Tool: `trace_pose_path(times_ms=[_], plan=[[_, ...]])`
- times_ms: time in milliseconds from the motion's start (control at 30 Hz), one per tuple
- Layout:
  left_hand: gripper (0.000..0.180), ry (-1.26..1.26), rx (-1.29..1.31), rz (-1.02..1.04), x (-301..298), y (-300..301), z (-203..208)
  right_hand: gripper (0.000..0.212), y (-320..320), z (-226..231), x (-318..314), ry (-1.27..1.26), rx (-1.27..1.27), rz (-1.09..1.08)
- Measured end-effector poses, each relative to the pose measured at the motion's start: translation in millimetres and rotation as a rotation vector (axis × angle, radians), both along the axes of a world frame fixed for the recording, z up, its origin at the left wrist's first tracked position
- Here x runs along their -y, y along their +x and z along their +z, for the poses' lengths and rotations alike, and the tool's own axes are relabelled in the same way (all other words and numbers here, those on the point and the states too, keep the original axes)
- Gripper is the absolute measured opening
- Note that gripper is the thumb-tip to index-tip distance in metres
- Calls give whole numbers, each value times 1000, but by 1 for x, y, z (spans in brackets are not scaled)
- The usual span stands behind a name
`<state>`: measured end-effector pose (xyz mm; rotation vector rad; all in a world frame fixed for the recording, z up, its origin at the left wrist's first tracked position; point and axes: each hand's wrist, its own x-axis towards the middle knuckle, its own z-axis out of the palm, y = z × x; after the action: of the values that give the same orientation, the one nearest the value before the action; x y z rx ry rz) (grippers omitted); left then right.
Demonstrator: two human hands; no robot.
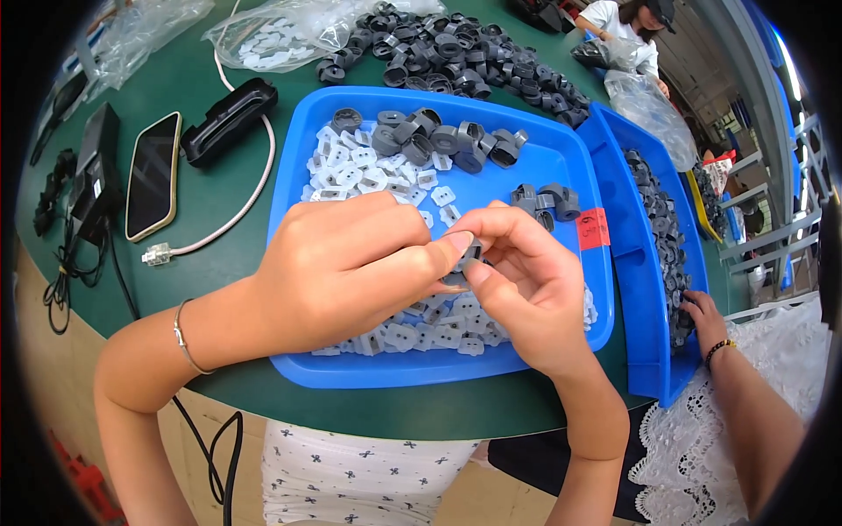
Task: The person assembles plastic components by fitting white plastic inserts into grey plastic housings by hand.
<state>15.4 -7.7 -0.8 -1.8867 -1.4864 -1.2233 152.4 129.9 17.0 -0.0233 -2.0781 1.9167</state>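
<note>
Grey part (472,254) is pinched between left hand (351,267) and right hand (537,285); left is curled, back up, right is turned palm-inward, fingertips closed. Blue tray (386,375) is overhung by both, white pieces (419,337) heaped underneath.

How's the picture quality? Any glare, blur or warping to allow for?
Head view: fisheye curves the green table and gray metal rack, corners black; head view: bright glints on the clear plastic bag; head view: left hand and right hand look fairly sharp, but partly hide the dark gray part.
</note>
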Motion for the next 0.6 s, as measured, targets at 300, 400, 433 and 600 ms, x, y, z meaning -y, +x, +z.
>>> trace_pose_path(times_ms=[300, 400, 433, 600], plan=[[36, -66, -11, -31, -1, -2, 2, 25, -3, -7, 3, 226, -41, -134], [34, -152, -53, 2, 2, -1, 2, 24, -3, -8, 4, 296, -27, -127], [34, -147, -52, -3, 1, -1, 2, 24, -3, -8, 4, 301, -26, -131], [21, -27, 20, 49, -4, 2, -1, 26, -2, -2, 2, 161, -18, -121]])
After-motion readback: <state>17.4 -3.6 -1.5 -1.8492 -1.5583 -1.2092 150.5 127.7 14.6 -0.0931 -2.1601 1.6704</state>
